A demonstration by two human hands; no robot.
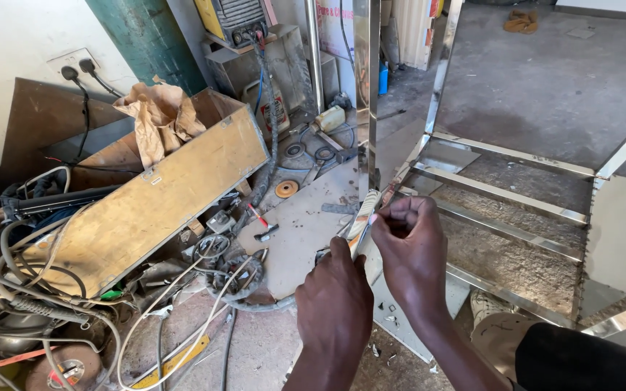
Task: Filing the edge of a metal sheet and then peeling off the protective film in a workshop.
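My left hand (333,300) and my right hand (409,250) meet at the lower end of an upright polished steel post (366,87) of a metal frame (505,194). Both pinch a pale strip of protective film (365,210) that curls off the post. The right hand's fingers are closed on the strip's upper part. My left hand grips it just below, thumb against the steel. The post runs up out of view at the top.
A wooden box (161,203) with crumpled brown paper lies at the left among tangled cables (38,289) and grinding discs (286,188). A welding machine (233,18) stands at the back. My shoe (488,308) rests on the concrete floor inside the frame.
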